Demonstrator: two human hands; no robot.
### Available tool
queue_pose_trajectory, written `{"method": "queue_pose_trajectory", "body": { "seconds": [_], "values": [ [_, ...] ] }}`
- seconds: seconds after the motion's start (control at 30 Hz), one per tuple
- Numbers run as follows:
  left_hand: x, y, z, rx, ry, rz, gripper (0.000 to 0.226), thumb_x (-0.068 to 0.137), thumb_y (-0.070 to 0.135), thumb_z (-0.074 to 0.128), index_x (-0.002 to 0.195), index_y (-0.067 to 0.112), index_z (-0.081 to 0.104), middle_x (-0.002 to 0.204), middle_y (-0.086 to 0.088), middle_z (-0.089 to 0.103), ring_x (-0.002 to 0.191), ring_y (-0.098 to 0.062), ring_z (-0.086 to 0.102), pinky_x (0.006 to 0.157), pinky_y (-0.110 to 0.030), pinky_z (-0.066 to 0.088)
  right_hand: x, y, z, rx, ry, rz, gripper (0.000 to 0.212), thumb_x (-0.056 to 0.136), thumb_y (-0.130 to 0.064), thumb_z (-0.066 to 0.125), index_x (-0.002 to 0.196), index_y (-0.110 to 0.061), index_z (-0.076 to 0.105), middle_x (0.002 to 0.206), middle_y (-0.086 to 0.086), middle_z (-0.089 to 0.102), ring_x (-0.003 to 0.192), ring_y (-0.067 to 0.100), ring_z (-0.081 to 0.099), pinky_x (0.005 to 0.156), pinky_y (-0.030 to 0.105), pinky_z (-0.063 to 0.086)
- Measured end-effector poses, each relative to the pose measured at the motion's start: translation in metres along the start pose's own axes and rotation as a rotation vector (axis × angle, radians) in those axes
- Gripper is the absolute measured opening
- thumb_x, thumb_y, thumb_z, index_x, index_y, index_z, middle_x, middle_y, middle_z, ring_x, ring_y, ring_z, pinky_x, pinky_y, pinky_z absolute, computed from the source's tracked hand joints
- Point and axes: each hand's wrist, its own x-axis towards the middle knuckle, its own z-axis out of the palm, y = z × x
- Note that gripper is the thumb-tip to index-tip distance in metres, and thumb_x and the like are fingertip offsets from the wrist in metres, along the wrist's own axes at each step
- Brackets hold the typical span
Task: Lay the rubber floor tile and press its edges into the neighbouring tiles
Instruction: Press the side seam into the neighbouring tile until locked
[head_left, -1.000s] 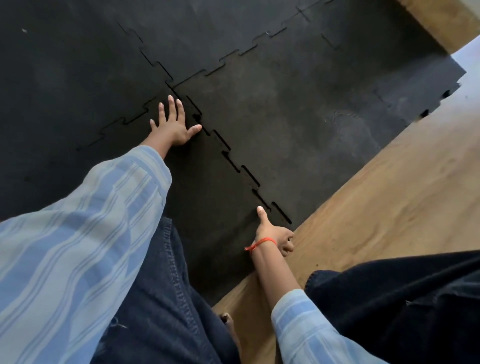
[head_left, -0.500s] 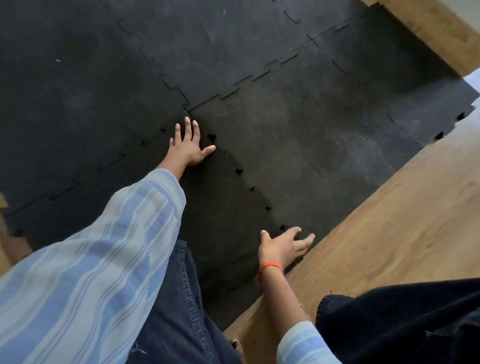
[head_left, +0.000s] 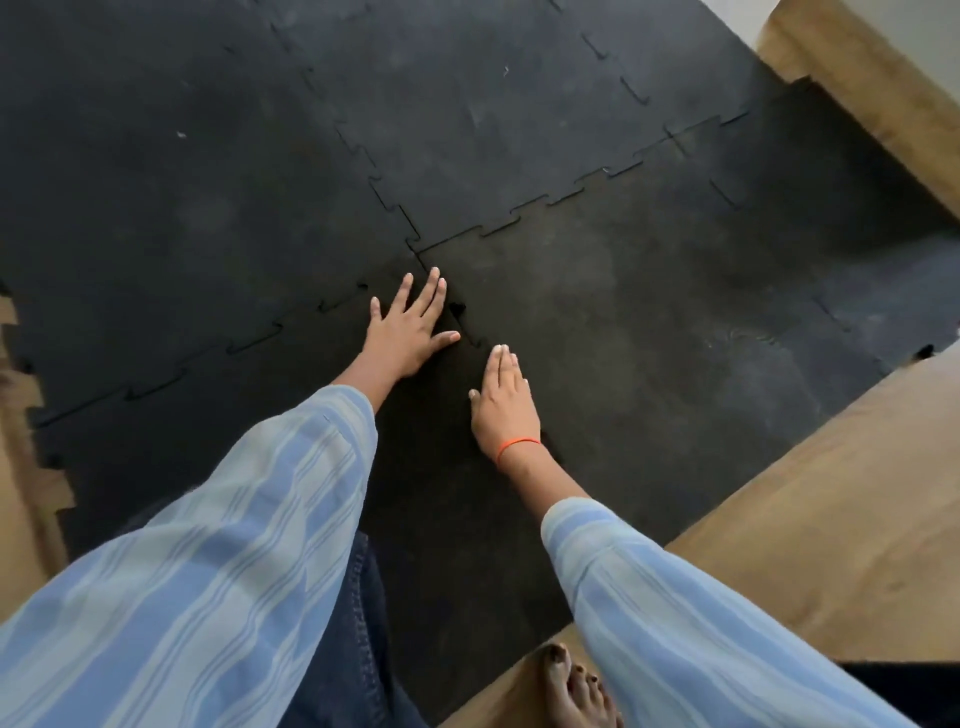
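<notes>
The black rubber floor tile (head_left: 291, 395) lies under me among its neighbours, with jigsaw teeth along its edges. My left hand (head_left: 408, 327) rests flat, fingers spread, on its far right corner. My right hand (head_left: 504, 405), with an orange wrist band, lies flat along the toothed seam (head_left: 470, 325) to the right neighbouring tile (head_left: 649, 338). Small gaps show in that seam near my left fingertips. The seam to the far-left tile (head_left: 156, 208) has thin open slits.
Bare wooden floor (head_left: 805, 519) lies to the right and at the far left edge (head_left: 21, 499). More joined black tiles (head_left: 493, 114) fill the far side up to a wooden skirting (head_left: 857, 83). My bare foot (head_left: 576, 691) and jeans-covered knee (head_left: 358, 649) are near me.
My right hand has moved from the tile's near right edge up along the seam, close to my left hand. My left hand stays on the far corner. The view has shifted.
</notes>
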Motion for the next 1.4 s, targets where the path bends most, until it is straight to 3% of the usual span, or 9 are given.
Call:
{"method": "queue_pose_trajectory", "body": {
  "seconds": [0.1, 0.2, 0.43, 0.53, 0.83, 0.97, 1.13, 1.27, 1.4],
  "values": [
    [-0.001, 0.001, 0.006, 0.031, 0.039, 0.009, 0.072, 0.097, 0.056, 0.022, 0.153, 0.023, -0.010, 0.159, 0.010, -0.021, 0.148, -0.017, -0.012, 0.115, -0.060, 0.009, -0.010, -0.004, 0.012, -0.079, 0.070, 0.041, 0.065, 0.102, -0.034, 0.023, 0.150, -0.005, -0.009, 0.160, 0.011, -0.014, 0.149, 0.025, -0.011, 0.120, 0.043, 0.000],
    [0.002, 0.000, 0.001, 0.030, -0.024, 0.006, 0.070, 0.098, 0.056, 0.020, 0.152, 0.024, -0.014, 0.157, 0.010, -0.025, 0.147, -0.016, -0.015, 0.116, -0.058, 0.007, -0.015, -0.006, 0.018, -0.165, 0.047, 0.047, 0.068, 0.101, -0.041, 0.018, 0.148, -0.005, -0.016, 0.158, 0.010, -0.023, 0.147, 0.024, -0.021, 0.118, 0.043, -0.010],
    [0.011, 0.025, -0.027, 0.207, -0.221, -0.117, 0.073, 0.099, 0.053, 0.025, 0.152, 0.022, -0.015, 0.158, 0.006, -0.027, 0.148, -0.019, -0.013, 0.118, -0.052, 0.008, -0.007, -0.006, 0.002, -0.242, -0.128, 0.023, 0.069, 0.102, -0.039, 0.021, 0.148, -0.001, -0.012, 0.158, 0.016, -0.021, 0.147, 0.028, -0.018, 0.120, 0.041, -0.007],
    [0.016, 0.025, -0.035, 0.125, -0.262, -0.121, 0.077, 0.099, 0.053, 0.031, 0.152, 0.023, -0.015, 0.157, 0.007, -0.028, 0.148, -0.019, -0.015, 0.118, -0.050, 0.011, -0.005, -0.004, -0.002, -0.225, -0.162, 0.014, 0.070, 0.102, -0.042, 0.021, 0.149, -0.003, -0.013, 0.158, 0.014, -0.023, 0.147, 0.026, -0.020, 0.120, 0.041, -0.007],
    [-0.002, 0.022, -0.001, 0.076, -0.205, -0.023, 0.078, 0.095, 0.063, 0.022, 0.149, 0.026, -0.020, 0.155, 0.000, -0.033, 0.145, -0.024, -0.023, 0.116, -0.053, -0.002, -0.019, 0.020, -0.002, -0.212, -0.118, -0.091, 0.070, 0.101, -0.046, 0.019, 0.151, -0.009, -0.012, 0.159, 0.007, -0.022, 0.147, 0.020, -0.018, 0.122, 0.041, -0.005],
    [-0.023, 0.031, 0.023, 0.120, -0.131, 0.036, 0.073, 0.097, 0.058, 0.017, 0.149, 0.024, -0.021, 0.156, -0.002, -0.032, 0.145, -0.024, -0.023, 0.115, -0.053, -0.006, -0.038, 0.029, 0.010, -0.212, -0.103, -0.076, 0.066, 0.102, -0.042, 0.019, 0.151, -0.009, -0.011, 0.160, 0.006, -0.020, 0.148, 0.018, -0.018, 0.121, 0.043, -0.005],
    [-0.024, 0.042, 0.014, 0.165, -0.152, -0.020, 0.076, 0.097, 0.059, 0.019, 0.151, 0.022, -0.019, 0.157, -0.004, -0.030, 0.147, -0.024, -0.019, 0.115, -0.054, -0.005, -0.034, 0.034, 0.007, -0.162, -0.110, -0.112, 0.066, 0.101, -0.042, 0.020, 0.151, -0.010, -0.009, 0.160, 0.005, -0.018, 0.148, 0.017, -0.017, 0.121, 0.040, -0.006],
    [-0.039, 0.065, 0.030, 0.136, -0.141, 0.003, 0.085, 0.094, 0.065, 0.020, 0.150, 0.015, -0.019, 0.156, -0.011, -0.029, 0.146, -0.025, -0.020, 0.116, -0.051, -0.004, -0.077, 0.056, 0.030, -0.117, 0.067, -0.001, 0.067, 0.100, -0.048, 0.016, 0.147, -0.011, -0.015, 0.157, 0.003, -0.023, 0.144, 0.015, -0.024, 0.119, 0.035, -0.010],
    [-0.042, 0.069, 0.042, 0.139, -0.098, 0.021, 0.085, 0.094, 0.065, 0.018, 0.149, 0.013, -0.020, 0.156, -0.012, -0.029, 0.146, -0.027, -0.020, 0.116, -0.051, -0.005, -0.085, 0.062, 0.047, -0.095, 0.089, 0.051, 0.068, 0.098, -0.053, 0.012, 0.144, -0.013, -0.018, 0.152, 0.001, -0.028, 0.141, 0.014, -0.027, 0.117, 0.035, -0.015]
  ]
}}
